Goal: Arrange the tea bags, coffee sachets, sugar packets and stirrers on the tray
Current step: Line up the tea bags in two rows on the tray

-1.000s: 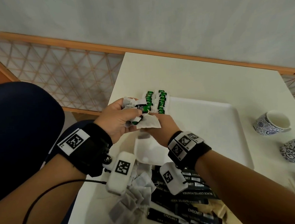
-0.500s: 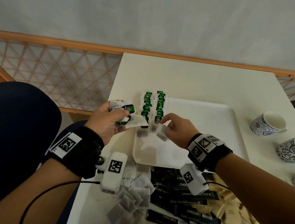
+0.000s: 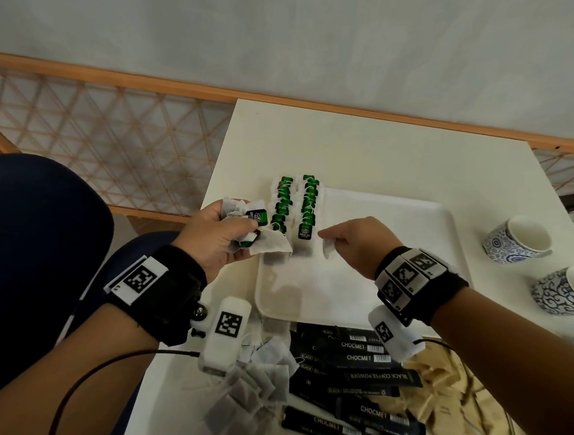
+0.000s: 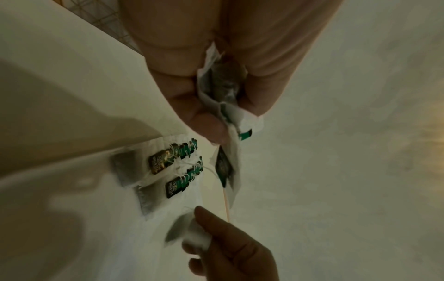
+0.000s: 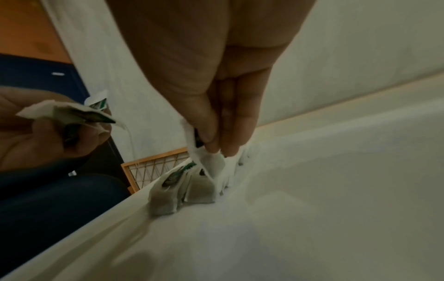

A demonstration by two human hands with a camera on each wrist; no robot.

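A white tray (image 3: 418, 241) lies on the white table. Two rows of green-tagged tea bags (image 3: 295, 209) run along the tray's far left corner. My left hand (image 3: 218, 236) hovers just left of the tray and grips a bunch of tea bags (image 3: 263, 239), also seen as a crumpled bunch of tea bags (image 4: 225, 95) in the left wrist view. My right hand (image 3: 353, 243) hangs over the tray beside the rows and pinches a single tea bag (image 3: 328, 249) between thumb and fingers; the same tea bag (image 5: 211, 163) dangles above the rows in the right wrist view.
Loose tea bags (image 3: 251, 391), black coffee sachets (image 3: 353, 377) and brown sugar packets (image 3: 440, 397) lie heaped on the table's near side. Three blue-patterned cups (image 3: 517, 240) stand at the right edge. A wooden lattice rail (image 3: 100, 136) runs behind the table.
My right hand drew away from the left hand with one tea bag and moved right, over the tray. The left hand shifted slightly left, still holding its bunch.
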